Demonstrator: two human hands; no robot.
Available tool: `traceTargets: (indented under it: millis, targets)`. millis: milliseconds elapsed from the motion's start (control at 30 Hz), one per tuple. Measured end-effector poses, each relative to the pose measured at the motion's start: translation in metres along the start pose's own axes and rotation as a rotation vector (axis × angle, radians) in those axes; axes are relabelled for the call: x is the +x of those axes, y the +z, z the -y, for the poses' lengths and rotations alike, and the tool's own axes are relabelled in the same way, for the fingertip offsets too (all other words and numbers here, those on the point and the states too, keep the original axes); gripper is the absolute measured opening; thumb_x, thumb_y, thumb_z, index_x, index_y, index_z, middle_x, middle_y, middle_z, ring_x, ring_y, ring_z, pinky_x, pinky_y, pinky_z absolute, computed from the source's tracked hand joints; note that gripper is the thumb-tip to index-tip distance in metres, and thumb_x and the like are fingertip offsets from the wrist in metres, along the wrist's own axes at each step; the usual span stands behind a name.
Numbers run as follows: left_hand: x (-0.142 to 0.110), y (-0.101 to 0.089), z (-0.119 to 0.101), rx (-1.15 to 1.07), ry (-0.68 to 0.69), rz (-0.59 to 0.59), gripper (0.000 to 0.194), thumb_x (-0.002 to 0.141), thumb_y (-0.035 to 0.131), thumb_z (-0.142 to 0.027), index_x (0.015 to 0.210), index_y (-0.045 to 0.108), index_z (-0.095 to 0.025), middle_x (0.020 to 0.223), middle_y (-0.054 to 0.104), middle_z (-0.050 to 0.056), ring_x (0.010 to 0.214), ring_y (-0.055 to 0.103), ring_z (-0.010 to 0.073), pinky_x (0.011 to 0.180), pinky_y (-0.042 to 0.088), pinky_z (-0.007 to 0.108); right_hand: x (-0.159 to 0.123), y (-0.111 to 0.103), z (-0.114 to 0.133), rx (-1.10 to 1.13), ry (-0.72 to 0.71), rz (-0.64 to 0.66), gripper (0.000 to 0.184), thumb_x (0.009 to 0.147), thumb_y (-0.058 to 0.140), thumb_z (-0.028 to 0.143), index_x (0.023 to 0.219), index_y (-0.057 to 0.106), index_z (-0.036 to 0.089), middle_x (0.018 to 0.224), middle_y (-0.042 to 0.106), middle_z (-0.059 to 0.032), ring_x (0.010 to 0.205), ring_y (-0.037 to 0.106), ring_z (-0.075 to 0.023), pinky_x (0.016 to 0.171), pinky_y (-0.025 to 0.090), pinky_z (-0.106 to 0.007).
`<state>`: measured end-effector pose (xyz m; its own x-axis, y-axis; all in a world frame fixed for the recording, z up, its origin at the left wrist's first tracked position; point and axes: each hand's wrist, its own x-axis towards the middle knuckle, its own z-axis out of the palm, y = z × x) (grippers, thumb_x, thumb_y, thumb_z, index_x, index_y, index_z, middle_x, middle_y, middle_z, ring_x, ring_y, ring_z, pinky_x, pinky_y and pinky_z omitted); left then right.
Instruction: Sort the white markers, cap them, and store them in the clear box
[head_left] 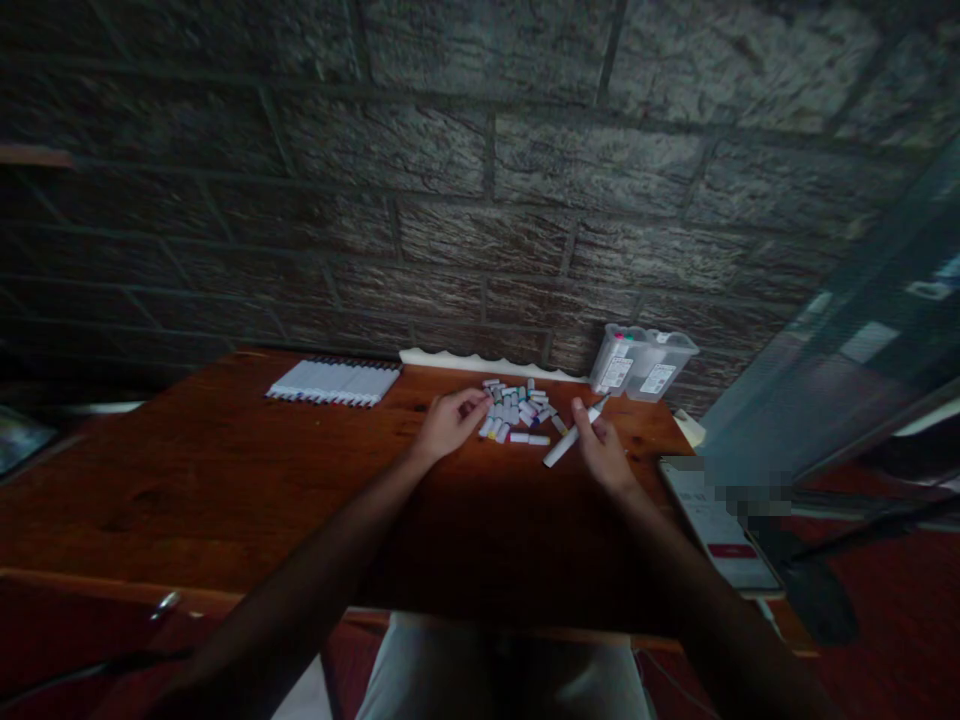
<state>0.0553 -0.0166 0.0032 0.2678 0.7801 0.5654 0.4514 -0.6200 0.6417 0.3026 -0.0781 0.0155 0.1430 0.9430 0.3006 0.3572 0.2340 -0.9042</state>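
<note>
Over wooden table (225, 490), right grip (604, 452) holds a marker (562, 448), left grip (448, 424), near caps (511, 410), unclear

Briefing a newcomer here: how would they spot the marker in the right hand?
On the wooden table below the block wall, find the cluster of marker caps. Just right of it, the right hand holds a white marker at a slant. Unlike the markers lying in a row at left, this one is held.

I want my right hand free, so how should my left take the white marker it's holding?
Probably grip the white marker by its lower end, coming from the left: that stretch juts free of the right hand, while the dark tip is at the far end.
</note>
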Motion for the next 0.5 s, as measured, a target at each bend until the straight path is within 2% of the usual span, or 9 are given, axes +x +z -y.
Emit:
traceTargets:
  millis: [167, 267, 400, 500]
  targets:
    - [-0.005, 0.006, -0.012, -0.017, 0.051, 0.197, 0.030, 0.093, 0.052, -0.041, 0.094, 0.072, -0.018, 0.082, 0.074, 0.002, 0.067, 0.063, 0.0128, 0.061, 0.046, 0.022, 0.002, 0.007, -0.002, 0.053, -0.058, 0.086, 0.043, 0.077, 0.063, 0.061, 0.077, 0.065, 0.018, 0.071, 0.065, -0.0024, 0.067, 0.057, -0.0166, 0.060, 0.045, -0.027]
    - [-0.006, 0.007, -0.015, -0.011, 0.054, 0.216, 0.029, 0.093, 0.052, -0.040, 0.098, 0.072, -0.019, 0.088, 0.075, 0.002, 0.069, 0.064, 0.0127, 0.063, 0.046, 0.022, 0.003, 0.007, -0.001, 0.095, -0.025, 0.099, 0.041, 0.074, 0.067, 0.059, 0.077, 0.067, 0.018, 0.071, 0.065, -0.0023, 0.066, 0.057, -0.0159, 0.060, 0.045, -0.027]
    - [-0.005, 0.006, -0.014, 0.011, 0.039, 0.193, 0.028, 0.091, 0.056, -0.040, 0.101, 0.073, -0.019, 0.082, 0.074, 0.001, 0.060, 0.060, 0.0109, 0.058, 0.044, 0.021, 0.004, 0.004, 0.002, 0.181, 0.056, 0.101, 0.041, 0.069, 0.073, 0.057, 0.075, 0.068, 0.017, 0.071, 0.066, -0.0023, 0.063, 0.055, -0.0148, 0.058, 0.042, -0.026]
    - [-0.007, 0.007, -0.017, -0.010, 0.051, 0.247, 0.031, 0.088, 0.060, -0.042, 0.106, 0.072, -0.019, 0.085, 0.074, 0.003, 0.062, 0.061, 0.0119, 0.058, 0.045, 0.022, 0.001, 0.006, 0.003, 0.248, 0.114, 0.129, 0.042, 0.067, 0.074, 0.057, 0.074, 0.068, 0.016, 0.066, 0.063, -0.0015, 0.057, 0.050, -0.0129, 0.051, 0.037, -0.026]
